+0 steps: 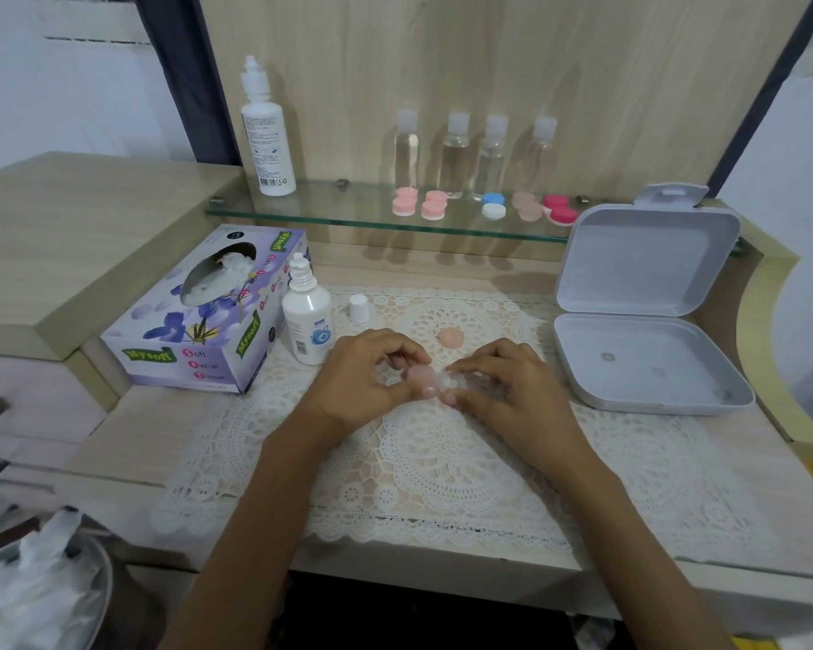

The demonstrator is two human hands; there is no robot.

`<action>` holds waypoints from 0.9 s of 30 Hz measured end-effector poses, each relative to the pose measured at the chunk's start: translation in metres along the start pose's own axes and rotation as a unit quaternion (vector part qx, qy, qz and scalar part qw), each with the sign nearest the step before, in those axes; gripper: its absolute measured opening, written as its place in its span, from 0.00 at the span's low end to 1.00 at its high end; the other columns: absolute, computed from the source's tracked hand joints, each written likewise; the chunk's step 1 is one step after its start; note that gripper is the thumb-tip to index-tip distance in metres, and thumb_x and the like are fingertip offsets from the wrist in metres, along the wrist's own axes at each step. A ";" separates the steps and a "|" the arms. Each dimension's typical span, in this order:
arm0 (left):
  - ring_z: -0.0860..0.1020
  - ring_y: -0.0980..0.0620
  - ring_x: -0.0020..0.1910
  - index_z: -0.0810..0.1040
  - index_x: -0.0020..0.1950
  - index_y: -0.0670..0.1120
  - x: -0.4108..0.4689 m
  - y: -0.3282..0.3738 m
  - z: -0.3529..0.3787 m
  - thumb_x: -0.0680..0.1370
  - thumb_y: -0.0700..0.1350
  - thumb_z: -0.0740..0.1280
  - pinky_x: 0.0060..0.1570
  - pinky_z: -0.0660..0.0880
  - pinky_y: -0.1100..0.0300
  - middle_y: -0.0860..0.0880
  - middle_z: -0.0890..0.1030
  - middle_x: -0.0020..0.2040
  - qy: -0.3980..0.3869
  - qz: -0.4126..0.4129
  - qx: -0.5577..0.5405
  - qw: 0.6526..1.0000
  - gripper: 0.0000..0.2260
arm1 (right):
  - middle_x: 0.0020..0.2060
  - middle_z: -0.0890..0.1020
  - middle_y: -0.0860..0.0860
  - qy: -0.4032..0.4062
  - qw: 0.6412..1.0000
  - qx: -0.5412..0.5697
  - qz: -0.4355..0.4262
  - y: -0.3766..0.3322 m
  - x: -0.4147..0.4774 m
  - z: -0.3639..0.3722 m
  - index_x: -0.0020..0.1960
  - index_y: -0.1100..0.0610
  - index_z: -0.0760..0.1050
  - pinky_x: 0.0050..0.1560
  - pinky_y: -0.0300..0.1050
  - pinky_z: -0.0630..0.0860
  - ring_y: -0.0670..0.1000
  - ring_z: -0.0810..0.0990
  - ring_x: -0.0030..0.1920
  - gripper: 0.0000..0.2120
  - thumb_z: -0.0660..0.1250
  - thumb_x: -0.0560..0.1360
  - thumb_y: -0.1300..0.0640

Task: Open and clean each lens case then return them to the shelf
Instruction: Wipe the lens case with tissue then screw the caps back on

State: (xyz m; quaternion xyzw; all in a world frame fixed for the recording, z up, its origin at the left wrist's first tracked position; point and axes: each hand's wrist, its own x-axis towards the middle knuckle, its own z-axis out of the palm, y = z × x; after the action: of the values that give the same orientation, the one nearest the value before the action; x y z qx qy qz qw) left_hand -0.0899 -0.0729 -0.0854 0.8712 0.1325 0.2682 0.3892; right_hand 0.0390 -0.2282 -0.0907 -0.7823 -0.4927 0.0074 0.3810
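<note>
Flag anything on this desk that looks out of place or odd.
The small solution bottle stands uncapped, its white cap set apart on the lace mat. A peach lid lies loose on the mat too. Both suit cleaning in progress; nothing looks spilled or broken.

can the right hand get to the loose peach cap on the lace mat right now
Probably yes: the peach cap lies bare on the lace mat just beyond the right hand, nothing between, though its grip is busy with a tissue.
</note>
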 end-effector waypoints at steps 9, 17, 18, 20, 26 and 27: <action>0.78 0.56 0.43 0.83 0.49 0.49 0.000 0.002 0.000 0.66 0.42 0.79 0.52 0.76 0.53 0.54 0.82 0.44 -0.005 0.004 0.001 1.000 0.13 | 0.47 0.75 0.40 -0.008 1.000 0.005 0.010 -0.002 0.000 0.000 0.55 0.47 0.81 0.49 0.44 0.71 0.43 0.70 0.53 0.17 0.73 0.68 0.43; 0.77 0.54 0.45 0.82 0.49 0.50 -0.001 0.000 0.000 0.67 0.44 0.78 0.52 0.76 0.53 0.53 0.81 0.45 -0.017 -0.003 -0.008 1.000 0.12 | 0.47 0.75 0.40 -0.014 0.999 0.018 0.028 -0.002 0.001 0.000 0.54 0.47 0.81 0.49 0.41 0.70 0.43 0.71 0.52 0.16 0.74 0.68 0.44; 0.77 0.54 0.45 0.82 0.49 0.50 -0.001 0.000 0.000 0.67 0.44 0.78 0.53 0.76 0.53 0.53 0.81 0.45 -0.018 -0.004 -0.008 1.000 0.12 | 0.46 0.76 0.40 -0.016 0.999 0.032 0.036 -0.003 0.002 -0.001 0.54 0.47 0.81 0.48 0.40 0.70 0.43 0.71 0.51 0.15 0.73 0.68 0.45; 0.77 0.53 0.45 0.83 0.49 0.50 -0.001 0.000 0.000 0.67 0.44 0.78 0.53 0.76 0.53 0.53 0.81 0.45 -0.018 -0.008 -0.011 1.000 0.12 | 0.46 0.77 0.43 -0.013 0.996 0.077 0.052 -0.003 0.005 -0.004 0.52 0.49 0.81 0.45 0.36 0.69 0.40 0.73 0.45 0.11 0.71 0.72 0.49; 0.78 0.54 0.44 0.83 0.48 0.50 -0.001 0.000 -0.001 0.66 0.45 0.79 0.53 0.76 0.55 0.54 0.82 0.45 -0.018 -0.015 -0.023 0.999 0.12 | 0.57 0.77 0.47 -0.026 0.997 0.029 0.061 0.002 0.022 -0.009 0.63 0.50 0.75 0.48 0.39 0.73 0.44 0.74 0.42 0.18 0.63 0.76 0.64; 0.78 0.54 0.44 0.83 0.48 0.50 -0.001 0.000 -0.001 0.66 0.45 0.79 0.52 0.76 0.55 0.54 0.82 0.44 -0.018 -0.016 -0.024 0.999 0.12 | 0.60 0.76 0.47 -0.040 0.998 0.002 0.053 0.000 0.025 -0.009 0.65 0.50 0.74 0.51 0.43 0.74 0.44 0.75 0.46 0.21 0.61 0.75 0.66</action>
State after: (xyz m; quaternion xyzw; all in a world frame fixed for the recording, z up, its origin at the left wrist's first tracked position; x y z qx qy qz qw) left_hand -0.0913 -0.0727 -0.0851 0.8644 0.1325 0.2491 0.4161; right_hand 0.0553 -0.2139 -0.0756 -0.8057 -0.4656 0.0597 0.3613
